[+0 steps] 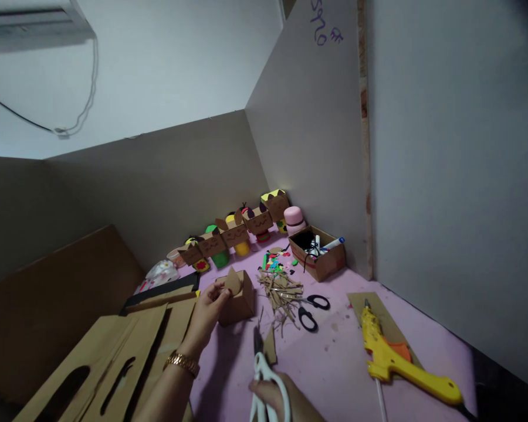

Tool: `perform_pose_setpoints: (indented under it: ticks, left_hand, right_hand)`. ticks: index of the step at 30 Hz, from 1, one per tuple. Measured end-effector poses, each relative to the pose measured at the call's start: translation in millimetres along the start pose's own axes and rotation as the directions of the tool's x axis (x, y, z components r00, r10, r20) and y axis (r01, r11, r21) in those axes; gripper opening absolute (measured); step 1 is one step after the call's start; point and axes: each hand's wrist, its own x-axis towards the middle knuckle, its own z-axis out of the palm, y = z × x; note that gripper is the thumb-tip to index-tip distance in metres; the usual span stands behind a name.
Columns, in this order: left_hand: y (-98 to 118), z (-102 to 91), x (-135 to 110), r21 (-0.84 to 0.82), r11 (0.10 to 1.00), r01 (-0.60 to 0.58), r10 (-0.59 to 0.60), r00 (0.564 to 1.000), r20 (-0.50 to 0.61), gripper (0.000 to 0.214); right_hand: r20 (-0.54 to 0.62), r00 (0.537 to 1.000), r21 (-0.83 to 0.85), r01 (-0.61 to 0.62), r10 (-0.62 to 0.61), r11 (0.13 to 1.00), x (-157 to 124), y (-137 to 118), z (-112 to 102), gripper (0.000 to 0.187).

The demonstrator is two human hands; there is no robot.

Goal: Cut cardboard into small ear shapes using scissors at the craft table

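A: Begin at the left hand. State its condition.
B: The left hand [213, 299] is closed, thumb and fingers pinching a pointed cardboard piece [233, 282]. The piece is at the upper part of a small cardboard box [240, 305]; whether the two touch, I cannot tell. A gold-coloured bracelet [182, 363] is on the wrist.

A: And the right hand?
B: The right hand [293, 398] is gripped on the white handles of a pair of scissors [266, 378], low in the view. The dark blades point away from the person, just beside a flat cardboard offcut [270, 346].

A: What is next outward?
B: A loose heap of cardboard strips [281, 290] lies right of the box on the pink counter [334, 357]. Black-handled scissors [308, 319] lie at its edge, with coloured scraps [275, 264] behind it.

A: Right side?
B: A yellow glue gun [381, 354] lies with its nozzle end over a cardboard sheet [377, 308]. Farther back is an open box [321, 268] holding pens, near a pink container [293, 217].

A: Rear and left?
B: Five box heads [258, 221] with drawn faces form a row near the back partition [180, 181]. Large cut cardboard panels [110, 351] lie at left.
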Motion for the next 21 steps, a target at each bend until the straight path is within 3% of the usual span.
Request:
perform_pose_setpoints:
  ticks: [3, 9, 13, 21]
  left_hand:
    - [-1.4, 0.1, 1.1, 0.0, 1.0, -0.01, 0.01, 1.0, 0.0, 0.044]
    - [0.9, 1.0, -0.4, -0.002, 1.0, -0.013, 0.013, 1.0, -0.017, 0.042]
    - [-0.4, 0.8, -1.3, -0.007, 1.0, -0.019, 0.019, 1.0, -0.01, 0.043]
    - [-9.9, -0.8, -2.3, -0.024, 0.999, -0.041, 0.041, 0.999, -0.01, 0.041]
  right_hand:
    - [-0.045, 0.999, 0.065, -0.023, 0.026, 0.998, 1.0, -9.5, 1.9, 0.051]
    - [-0.086, 0.996, 0.099, 0.023, -0.014, 0.995, 7.0, -21.1, -4.9, 0.041]
    - [-0.052, 0.993, 0.061, 0.107, -0.104, 0.992, 11.0, -24.7, -10.4, 0.048]
    - [0.022, 0.994, 0.0, 0.106, -0.106, 0.994, 21.8, -21.7, -14.2, 0.052]
